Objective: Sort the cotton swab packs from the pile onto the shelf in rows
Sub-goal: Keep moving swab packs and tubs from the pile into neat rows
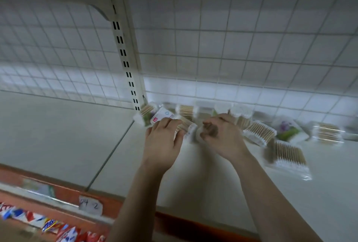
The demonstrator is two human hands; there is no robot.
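Several clear cotton swab packs lie on the white shelf [193,174] along its wire-grid back. My left hand [163,139] rests on a pack [187,127] with its fingers spread over it. My right hand [220,135] has its fingers curled round the white end of a pack [196,136] beside that one. More packs lie to the right: one tilted [259,132], one with a green and purple label [288,131], one at the far right [328,133] and one nearer the front [286,159]. The frame is blurred by motion.
A slotted upright post [126,55] stands at the back where two shelf boards meet. The shelf's red front edge carries a handwritten tag [90,204]. Red, white and blue packaged goods [54,228] sit on the lower shelf at bottom left.
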